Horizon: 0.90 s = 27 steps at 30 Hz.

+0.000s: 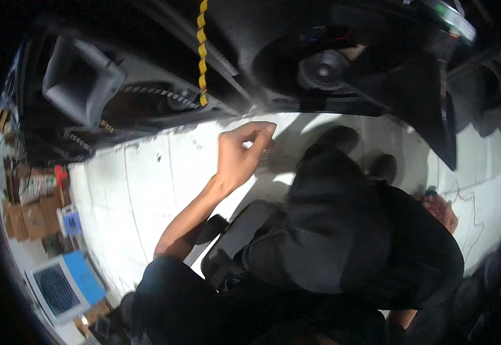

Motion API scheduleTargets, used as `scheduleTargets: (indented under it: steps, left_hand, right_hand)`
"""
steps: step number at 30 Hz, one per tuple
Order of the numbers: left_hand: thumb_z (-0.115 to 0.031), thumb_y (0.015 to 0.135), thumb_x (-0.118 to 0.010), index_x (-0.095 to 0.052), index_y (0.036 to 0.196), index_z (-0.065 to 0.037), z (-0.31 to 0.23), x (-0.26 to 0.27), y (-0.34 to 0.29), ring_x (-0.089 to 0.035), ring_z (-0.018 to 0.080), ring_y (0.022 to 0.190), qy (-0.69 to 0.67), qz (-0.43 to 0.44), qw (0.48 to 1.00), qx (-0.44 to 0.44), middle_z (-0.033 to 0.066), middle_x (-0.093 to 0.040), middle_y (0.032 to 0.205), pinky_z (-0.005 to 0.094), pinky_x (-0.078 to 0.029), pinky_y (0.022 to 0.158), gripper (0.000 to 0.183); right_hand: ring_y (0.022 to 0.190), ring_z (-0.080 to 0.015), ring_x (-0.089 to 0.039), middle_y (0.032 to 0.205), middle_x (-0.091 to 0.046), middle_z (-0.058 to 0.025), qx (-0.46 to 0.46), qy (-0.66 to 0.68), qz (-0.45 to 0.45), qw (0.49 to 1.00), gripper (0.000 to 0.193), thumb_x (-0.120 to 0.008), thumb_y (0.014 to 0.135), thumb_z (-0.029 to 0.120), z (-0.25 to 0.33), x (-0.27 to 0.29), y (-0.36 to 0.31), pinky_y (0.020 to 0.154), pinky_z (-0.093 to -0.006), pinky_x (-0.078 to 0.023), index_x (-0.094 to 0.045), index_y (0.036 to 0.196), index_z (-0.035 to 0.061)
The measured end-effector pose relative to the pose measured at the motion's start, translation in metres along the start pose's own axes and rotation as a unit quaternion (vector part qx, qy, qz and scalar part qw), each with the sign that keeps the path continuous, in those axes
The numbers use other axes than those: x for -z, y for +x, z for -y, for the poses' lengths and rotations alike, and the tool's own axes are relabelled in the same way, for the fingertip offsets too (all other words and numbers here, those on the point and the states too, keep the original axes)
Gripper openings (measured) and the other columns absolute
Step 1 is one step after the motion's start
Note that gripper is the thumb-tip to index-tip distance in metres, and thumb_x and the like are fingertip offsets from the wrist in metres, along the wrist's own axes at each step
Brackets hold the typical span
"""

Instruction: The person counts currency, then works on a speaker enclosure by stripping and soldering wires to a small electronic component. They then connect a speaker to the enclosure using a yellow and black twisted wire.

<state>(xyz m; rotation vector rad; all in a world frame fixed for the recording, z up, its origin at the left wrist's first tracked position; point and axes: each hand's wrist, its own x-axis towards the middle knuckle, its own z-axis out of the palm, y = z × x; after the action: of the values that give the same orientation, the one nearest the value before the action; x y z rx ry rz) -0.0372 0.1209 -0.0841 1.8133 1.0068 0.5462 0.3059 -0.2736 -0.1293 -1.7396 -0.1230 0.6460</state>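
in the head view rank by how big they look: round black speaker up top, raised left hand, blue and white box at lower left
1. blue and white box
2. left hand, close to the box in look
3. round black speaker
The hand is nearer the camera, so the top two are unsure.

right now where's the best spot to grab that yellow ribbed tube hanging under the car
Probably the low end of the yellow ribbed tube, coming from below. It runs straight down the dark underside and ends above the pale floor, free of other parts. The left hand is nearest, just lower right of that tip, fingers pinched together.
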Motion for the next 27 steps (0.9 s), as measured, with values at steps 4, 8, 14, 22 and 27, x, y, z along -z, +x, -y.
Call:
scheduleTargets:
  steps: [4,8,14,22,27]
  left_hand:
    - [-0.016,0.093,-0.066,-0.072,0.105,0.001,0.17,0.011,-0.015,-0.072,0.0245,0.074,0.254,0.136,0.956,0.049,0.0172,-0.075,0.09,0.0355,-0.058,0.071,0.022]
    - [-0.024,0.084,-0.073,-0.073,0.112,-0.009,0.239,-0.014,-0.042,-0.066,0.0329,0.101,0.316,0.115,0.942,0.012,0.0116,-0.072,0.109,0.0433,-0.053,0.09,0.032]
    - [-0.026,0.084,-0.071,-0.07,0.116,-0.014,0.266,-0.051,-0.025,-0.058,0.0274,0.12,0.396,0.17,0.884,-0.18,0.0103,-0.066,0.121,0.0486,-0.039,0.107,0.034]
    - [-0.013,0.096,-0.066,-0.059,0.13,0.003,0.18,-0.023,-0.018,-0.065,0.0165,0.113,-0.136,0.238,0.944,0.182,0.0103,-0.068,0.121,0.0363,-0.049,0.103,0.038]
    - [-0.029,0.093,-0.073,-0.053,0.133,0.004,0.014,0.001,-0.026,-0.066,0.0281,0.113,-0.49,0.233,0.833,0.109,0.0169,-0.065,0.122,0.0401,-0.047,0.106,0.055]
  right_hand:
    - [0.09,-0.0251,-0.07,0.105,-0.072,-0.0184,-0.019,0.073,0.066,0.995,0.054,-0.055,0.103,0.042,0.01,-0.02,0.01,0.085,-0.0379,-0.057,-0.065,0.118,-0.0093]
    - [0.09,-0.025,-0.069,0.107,-0.071,-0.0181,-0.008,0.047,0.097,0.994,0.054,-0.056,0.103,0.042,0.014,-0.016,0.018,0.086,-0.0387,-0.056,-0.063,0.12,-0.009]
    - [0.088,-0.0246,-0.069,0.105,-0.071,-0.0177,-0.084,0.073,0.021,0.993,0.054,-0.06,0.101,0.042,0.01,-0.011,0.011,0.085,-0.0384,-0.056,-0.064,0.119,-0.0092]
    - [0.078,-0.0212,-0.069,0.096,-0.072,-0.0153,0.062,-0.039,0.001,0.997,0.048,-0.059,0.103,0.037,0.017,0.015,-0.006,0.074,-0.033,-0.056,-0.064,0.118,-0.0087]
    - [0.066,-0.0181,-0.067,0.08,-0.071,-0.0148,0.211,-0.077,0.12,0.967,0.029,-0.067,0.094,0.021,0.115,-0.036,-0.027,0.061,-0.0295,-0.052,-0.072,0.098,-0.0077]
